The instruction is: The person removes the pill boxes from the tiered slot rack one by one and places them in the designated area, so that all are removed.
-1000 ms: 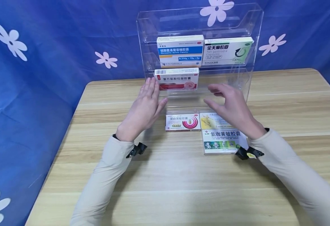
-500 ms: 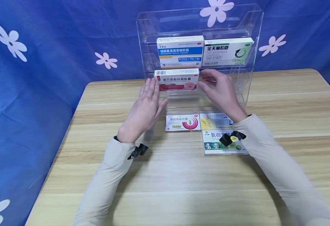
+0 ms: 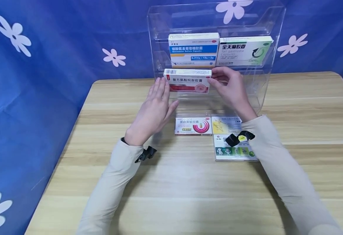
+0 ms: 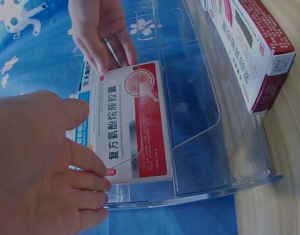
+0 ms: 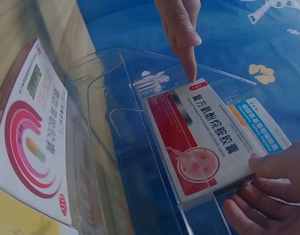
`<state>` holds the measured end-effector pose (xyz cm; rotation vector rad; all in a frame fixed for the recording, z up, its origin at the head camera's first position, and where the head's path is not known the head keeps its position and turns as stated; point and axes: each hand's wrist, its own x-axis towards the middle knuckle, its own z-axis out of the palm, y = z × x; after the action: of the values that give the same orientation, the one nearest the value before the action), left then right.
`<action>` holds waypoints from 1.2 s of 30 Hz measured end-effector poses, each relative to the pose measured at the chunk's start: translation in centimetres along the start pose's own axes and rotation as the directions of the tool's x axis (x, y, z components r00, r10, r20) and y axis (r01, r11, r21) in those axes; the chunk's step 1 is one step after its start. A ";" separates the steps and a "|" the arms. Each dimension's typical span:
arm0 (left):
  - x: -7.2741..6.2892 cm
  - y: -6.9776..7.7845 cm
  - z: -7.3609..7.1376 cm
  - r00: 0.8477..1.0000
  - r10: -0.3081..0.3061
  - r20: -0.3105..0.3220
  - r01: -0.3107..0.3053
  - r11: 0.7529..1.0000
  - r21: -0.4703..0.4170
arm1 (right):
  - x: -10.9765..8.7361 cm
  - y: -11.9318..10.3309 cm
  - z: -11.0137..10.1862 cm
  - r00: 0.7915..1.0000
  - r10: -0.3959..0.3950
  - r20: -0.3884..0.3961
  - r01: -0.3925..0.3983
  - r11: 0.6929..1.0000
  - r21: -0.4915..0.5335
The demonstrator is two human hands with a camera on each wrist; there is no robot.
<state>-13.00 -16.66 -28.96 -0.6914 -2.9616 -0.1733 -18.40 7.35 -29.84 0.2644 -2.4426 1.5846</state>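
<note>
Seating the red-and-white medicine box [image 3: 187, 81] in the acrylic rack's [image 3: 265, 88] lower tier
Right hand [image 3: 231, 88], hovering a second ago, now pinches its end; left hand [image 3: 155, 109] stays flat, fingers straight.

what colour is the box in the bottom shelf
White with a red band, the box shows best in the left wrist view.

red-white box [image 4: 135, 122], clear rack [image 4: 209, 112], two hands [image 4: 37, 161]

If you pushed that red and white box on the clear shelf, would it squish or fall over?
The red and white box is thin card with crisp corners, so it probably stays stiff under a gentle push. It looks light for its size. Standing on a long edge in the clear shelf, it might tip, though the right hand steadies one end.
</note>
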 end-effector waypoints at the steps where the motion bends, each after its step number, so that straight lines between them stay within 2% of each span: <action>1: 0.1 0.0 -0.1 1.000 0.001 0.001 -0.001 1.000 0.003 | -0.1 0.0 0.0 1.000 0.004 -0.005 -0.004 1.000 0.020; 6: 0.0 0.1 -0.2 1.000 -0.006 0.013 0.006 1.000 0.015 | -0.4 0.3 0.5 1.000 0.008 -0.005 -0.008 0.998 0.062; 13: 0.0 0.4 0.0 1.000 0.007 0.016 -0.008 0.999 0.048 | -0.8 1.0 0.5 1.000 0.006 0.002 -0.006 1.000 -0.012; 19: 0.0 0.3 0.0 1.000 0.003 0.010 -0.004 0.998 0.057 | -0.5 1.0 0.5 1.000 -0.015 -0.003 0.015 1.000 -0.004; 26: 0.0 0.2 0.2 1.000 0.010 0.019 -0.011 0.999 0.053 | -0.6 0.8 -0.1 1.000 -0.004 -0.020 0.005 0.998 0.058; 36: 0.0 0.1 0.1 1.000 -0.004 0.002 0.004 0.999 0.045 | -0.4 0.3 -1.3 0.997 -0.041 -0.058 0.044 0.998 0.035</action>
<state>-12.96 -16.56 -29.05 -0.6803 -2.9589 -0.1061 -17.94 8.65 -29.67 0.2716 -2.3523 1.5971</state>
